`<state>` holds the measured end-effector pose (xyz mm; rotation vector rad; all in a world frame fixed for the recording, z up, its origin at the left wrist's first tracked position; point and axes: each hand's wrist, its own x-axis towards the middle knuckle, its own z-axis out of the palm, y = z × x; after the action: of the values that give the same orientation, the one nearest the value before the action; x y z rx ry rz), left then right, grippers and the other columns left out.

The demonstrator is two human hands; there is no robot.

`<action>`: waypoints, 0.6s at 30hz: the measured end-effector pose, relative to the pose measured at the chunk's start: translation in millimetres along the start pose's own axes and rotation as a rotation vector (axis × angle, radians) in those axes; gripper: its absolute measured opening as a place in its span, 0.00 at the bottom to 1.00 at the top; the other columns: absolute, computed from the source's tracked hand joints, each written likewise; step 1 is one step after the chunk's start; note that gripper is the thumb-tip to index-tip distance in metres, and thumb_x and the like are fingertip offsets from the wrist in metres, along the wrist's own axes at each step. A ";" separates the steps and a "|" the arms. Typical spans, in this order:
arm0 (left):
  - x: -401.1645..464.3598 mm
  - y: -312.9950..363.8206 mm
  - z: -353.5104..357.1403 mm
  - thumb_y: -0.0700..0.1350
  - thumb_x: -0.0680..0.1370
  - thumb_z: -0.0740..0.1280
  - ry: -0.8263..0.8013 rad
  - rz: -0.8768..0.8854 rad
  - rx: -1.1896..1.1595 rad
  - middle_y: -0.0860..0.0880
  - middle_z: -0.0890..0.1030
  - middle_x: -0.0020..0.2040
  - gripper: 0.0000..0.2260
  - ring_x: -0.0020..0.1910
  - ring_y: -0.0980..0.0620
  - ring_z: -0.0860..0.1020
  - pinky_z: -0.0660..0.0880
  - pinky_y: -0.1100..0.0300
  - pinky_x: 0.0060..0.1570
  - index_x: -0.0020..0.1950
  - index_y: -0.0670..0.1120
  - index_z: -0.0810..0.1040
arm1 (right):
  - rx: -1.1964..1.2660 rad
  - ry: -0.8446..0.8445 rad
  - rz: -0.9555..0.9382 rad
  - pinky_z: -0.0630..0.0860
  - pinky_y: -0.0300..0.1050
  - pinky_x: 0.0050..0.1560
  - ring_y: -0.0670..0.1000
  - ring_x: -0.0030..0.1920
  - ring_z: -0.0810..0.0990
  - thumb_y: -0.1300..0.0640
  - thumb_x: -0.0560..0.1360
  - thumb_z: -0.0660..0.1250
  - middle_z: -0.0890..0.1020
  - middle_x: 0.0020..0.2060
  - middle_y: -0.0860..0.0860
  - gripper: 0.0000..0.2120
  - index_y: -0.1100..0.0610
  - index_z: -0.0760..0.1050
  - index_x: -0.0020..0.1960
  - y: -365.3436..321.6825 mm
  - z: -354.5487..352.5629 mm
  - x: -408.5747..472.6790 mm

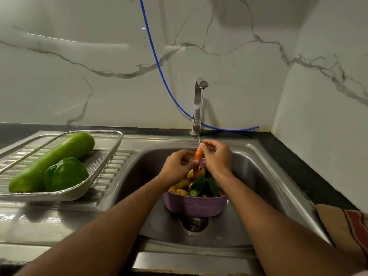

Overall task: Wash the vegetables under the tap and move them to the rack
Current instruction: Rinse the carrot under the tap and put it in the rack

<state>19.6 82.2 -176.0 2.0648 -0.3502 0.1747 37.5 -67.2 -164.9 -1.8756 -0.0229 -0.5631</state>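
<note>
Carrot (198, 154) gripped by both hands (180, 165) under tap (199, 100), over steel sink (264, 176).

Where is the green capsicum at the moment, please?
In the head view, the green capsicum sits left of the sink in the steel rack, touching the long green gourd.

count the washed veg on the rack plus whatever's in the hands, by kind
bottle gourd: 1, on the rack
green bell pepper: 1, on the rack
carrot: 1, gripped by left hand and right hand under the tap
total: 3
</note>
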 end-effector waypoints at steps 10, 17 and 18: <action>-5.5 21.9 3.2 0.46 0.83 0.65 -0.027 0.073 0.219 0.52 0.82 0.42 0.05 0.38 0.59 0.81 0.80 0.62 0.43 0.54 0.47 0.80 | -0.098 0.028 -0.132 0.76 0.28 0.35 0.37 0.39 0.82 0.50 0.79 0.72 0.86 0.45 0.48 0.09 0.54 0.83 0.54 -8.4 -8.8 -16.6; -4.1 7.8 6.1 0.48 0.83 0.65 -0.089 -0.074 0.368 0.51 0.81 0.35 0.09 0.31 0.58 0.79 0.77 0.61 0.37 0.48 0.46 0.82 | -0.278 -0.252 0.035 0.85 0.50 0.47 0.46 0.41 0.85 0.43 0.79 0.70 0.86 0.42 0.46 0.07 0.46 0.80 0.48 14.7 -10.3 -16.1; -3.7 4.7 2.6 0.49 0.83 0.65 -0.056 -0.120 0.376 0.50 0.81 0.35 0.10 0.32 0.56 0.80 0.80 0.59 0.38 0.47 0.47 0.82 | -0.311 -0.269 0.058 0.85 0.53 0.48 0.47 0.41 0.85 0.40 0.79 0.68 0.85 0.42 0.46 0.09 0.45 0.79 0.47 16.4 -10.9 -16.0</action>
<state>14.6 78.5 -174.4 2.4586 -0.2386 0.1165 23.8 -79.1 -182.8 -2.2370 -0.0609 -0.2814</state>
